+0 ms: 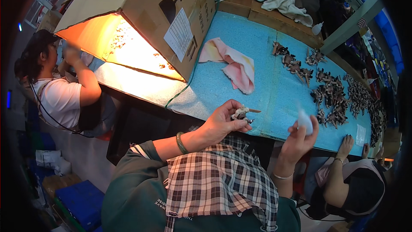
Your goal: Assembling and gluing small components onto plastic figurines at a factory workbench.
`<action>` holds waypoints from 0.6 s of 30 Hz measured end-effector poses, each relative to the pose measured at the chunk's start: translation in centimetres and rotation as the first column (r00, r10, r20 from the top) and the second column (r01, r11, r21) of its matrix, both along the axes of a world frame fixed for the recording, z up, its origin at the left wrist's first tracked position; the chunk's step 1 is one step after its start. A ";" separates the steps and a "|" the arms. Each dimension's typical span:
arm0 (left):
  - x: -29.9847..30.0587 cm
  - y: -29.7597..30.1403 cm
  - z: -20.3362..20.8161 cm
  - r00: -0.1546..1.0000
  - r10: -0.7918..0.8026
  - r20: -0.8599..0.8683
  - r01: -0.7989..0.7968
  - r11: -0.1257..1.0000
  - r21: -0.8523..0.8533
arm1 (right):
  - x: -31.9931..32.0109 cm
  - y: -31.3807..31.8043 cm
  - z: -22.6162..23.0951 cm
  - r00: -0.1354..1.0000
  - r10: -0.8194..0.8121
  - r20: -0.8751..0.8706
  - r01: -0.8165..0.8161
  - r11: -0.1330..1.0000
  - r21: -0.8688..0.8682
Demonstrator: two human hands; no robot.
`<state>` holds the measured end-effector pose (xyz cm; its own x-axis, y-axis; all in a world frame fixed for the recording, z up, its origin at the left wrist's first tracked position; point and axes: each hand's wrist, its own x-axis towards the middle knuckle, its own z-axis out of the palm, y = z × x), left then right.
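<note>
My left hand (223, 119) pinches a small figurine (241, 112) just over the front edge of the blue table (268, 107). The figurine is pale and dark, and a thin brown piece sticks out from it to the right. Raised to the right of it, my right hand (299, 143) is wrapped round a small white squeeze bottle (305, 122). The bottle's narrow tip points up and is blurred. It is apart from the figurine. Beyond my left hand lies a crumpled pink and yellowish cloth (240, 71).
Many similar figurines (332, 94) lie in groups on the right. A cardboard box (171, 0), lit orange inside, stands at the left with a green cord (187, 85) beside it. Co-workers sit at the left (60, 97) and right (354, 184). Another white bottle (317, 28) stands at the back.
</note>
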<state>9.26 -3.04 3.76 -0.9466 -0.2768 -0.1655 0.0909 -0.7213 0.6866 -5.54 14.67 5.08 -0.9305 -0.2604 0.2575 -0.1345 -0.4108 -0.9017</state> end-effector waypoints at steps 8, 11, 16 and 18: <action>1.3 -0.8 0.1 0.999 0.036 -0.003 -0.036 0.999 -0.004 | -9.5 -2.6 -4.7 0.968 0.158 0.195 -0.183 0.976 0.116; 1.8 -1.2 0.2 0.998 0.057 -0.012 -0.057 0.998 -0.001 | -12.2 -2.7 -5.8 0.993 0.100 -0.057 -0.054 0.841 0.539; 3.3 -2.4 0.3 0.994 0.103 -0.036 -0.104 0.994 -0.034 | -11.4 -3.8 -4.8 0.962 0.111 -0.249 0.145 0.567 0.811; 3.8 -3.0 0.0 0.992 0.115 -0.053 -0.117 0.993 -0.033 | -10.9 -2.2 -7.1 0.857 0.011 -0.515 0.432 0.530 0.729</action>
<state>13.08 -6.09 3.79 -0.9146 -0.3902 -0.1060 0.2080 -0.6790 0.7041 -16.44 12.52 -2.01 -0.8374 -0.3665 0.4055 -0.5464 0.5450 -0.6360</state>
